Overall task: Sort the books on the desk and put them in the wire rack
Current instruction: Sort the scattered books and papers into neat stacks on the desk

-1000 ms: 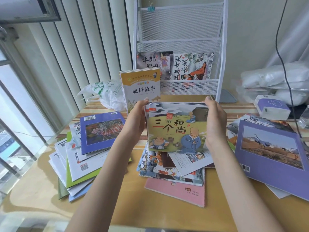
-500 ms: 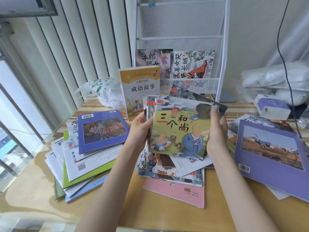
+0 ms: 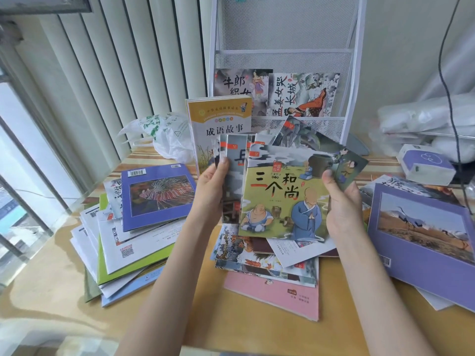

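Note:
Both my hands hold a fanned bundle of thin picture books [image 3: 282, 191] above the desk; the front cover shows monks on a green ground. My left hand [image 3: 212, 191] grips the bundle's left edge, thumb on the covers. My right hand [image 3: 341, 201] grips the right edge. The white wire rack [image 3: 354, 73] stands behind, with two picture books [image 3: 303, 96] upright in its lowest pocket. A yellow-and-white book [image 3: 219, 116] stands upright to the left of the rack's foot. More books lie under my hands in a heap [image 3: 270, 268].
A messy stack of books topped by a purple one [image 3: 156, 196] lies at left. Another purple book [image 3: 421, 232] lies at right over other books. A white plastic bag [image 3: 159, 134], a tissue box [image 3: 424, 163], wrapped bundles and a hanging black cable [image 3: 447, 86] are nearby.
The bundle was squared up in both hands a second ago; it has since spread into a fan, with covers sliding out to the left and upper right. My hands came nearer.

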